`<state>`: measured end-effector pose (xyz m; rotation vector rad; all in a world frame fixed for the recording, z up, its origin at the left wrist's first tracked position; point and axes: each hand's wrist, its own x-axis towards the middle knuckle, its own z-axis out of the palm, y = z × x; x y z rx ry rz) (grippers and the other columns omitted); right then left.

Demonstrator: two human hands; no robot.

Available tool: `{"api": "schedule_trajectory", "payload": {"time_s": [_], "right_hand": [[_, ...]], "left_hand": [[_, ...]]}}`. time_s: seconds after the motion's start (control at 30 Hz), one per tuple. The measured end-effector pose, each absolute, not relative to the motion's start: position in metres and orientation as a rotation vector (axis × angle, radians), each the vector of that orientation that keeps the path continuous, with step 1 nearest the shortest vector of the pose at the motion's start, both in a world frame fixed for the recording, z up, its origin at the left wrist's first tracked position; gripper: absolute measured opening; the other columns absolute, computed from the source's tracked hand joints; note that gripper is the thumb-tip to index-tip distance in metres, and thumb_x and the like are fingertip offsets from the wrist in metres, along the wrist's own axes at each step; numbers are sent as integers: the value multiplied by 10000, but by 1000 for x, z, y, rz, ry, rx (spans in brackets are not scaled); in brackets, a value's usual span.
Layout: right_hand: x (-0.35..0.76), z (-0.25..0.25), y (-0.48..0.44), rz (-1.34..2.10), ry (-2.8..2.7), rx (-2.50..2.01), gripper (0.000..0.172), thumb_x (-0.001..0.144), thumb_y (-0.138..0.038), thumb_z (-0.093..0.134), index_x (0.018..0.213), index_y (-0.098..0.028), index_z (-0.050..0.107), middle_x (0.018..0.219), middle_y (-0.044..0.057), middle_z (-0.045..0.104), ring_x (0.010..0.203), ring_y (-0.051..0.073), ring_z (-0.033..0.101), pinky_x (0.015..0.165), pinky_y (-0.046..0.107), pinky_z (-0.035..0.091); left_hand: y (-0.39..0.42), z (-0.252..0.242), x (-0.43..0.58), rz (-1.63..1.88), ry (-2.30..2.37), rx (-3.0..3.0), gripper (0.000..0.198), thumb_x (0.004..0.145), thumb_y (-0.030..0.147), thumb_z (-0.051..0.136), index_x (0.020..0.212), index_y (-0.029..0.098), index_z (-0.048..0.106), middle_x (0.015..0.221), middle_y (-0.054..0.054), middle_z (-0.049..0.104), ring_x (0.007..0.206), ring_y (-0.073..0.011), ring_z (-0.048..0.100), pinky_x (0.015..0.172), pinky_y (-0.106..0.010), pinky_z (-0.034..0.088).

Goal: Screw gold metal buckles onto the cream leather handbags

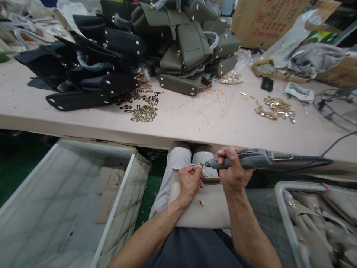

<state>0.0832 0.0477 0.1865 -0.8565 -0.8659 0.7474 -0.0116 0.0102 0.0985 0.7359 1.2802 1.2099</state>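
A beige handbag (214,212) lies across my lap, with a small gold clasp piece (201,203) on its front. My left hand (191,180) is closed at the upper edge of the bag, thumb and fingers pinching a small gold metal fitting (201,164). My right hand (234,169) is wrapped round a grey electric screwdriver (251,158), held almost level. Its tip points left and meets the fitting at my left fingertips. The exact contact is too small to make out.
Black handbags (92,89) and olive handbags (192,48) are piled on the table (178,126). Gold fittings (279,108) and metal frames (145,112) lie in heaps there. A white bin (134,178) with beige pieces stands left; a bin (279,208) of beige bags stands right.
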Motion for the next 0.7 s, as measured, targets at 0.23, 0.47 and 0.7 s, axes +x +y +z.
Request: {"api": "schedule_trajectory", "payload": {"time_s": [0.23,0.47,0.7], "right_hand": [[79,185,46,722,-896,-882,213,843,-279,776,716,-165,648,669,3,640,480,107,537,516,291,497],[79,183,46,732,-969,-917,232,835,-303,795,716,-165,653,687,17,662,483,108,547,496,271,460],[79,183,46,748,-960,-912,215,828,-287,797,716,-167,657,682,11,661,477,107,540,494,277,471]], "left_hand": [[10,96,-11,1203,1274,736,286,845,370,673,693,129,706,637,-57,739,315,-95,554,325,-186,342],[10,97,-10,1202,1274,739,284,831,383,677,707,128,706,631,-58,735,309,-97,549,318,-187,350],[9,95,-11,1215,1257,776,316,856,413,682,728,125,706,656,-66,741,316,-91,551,321,-180,341]]}}
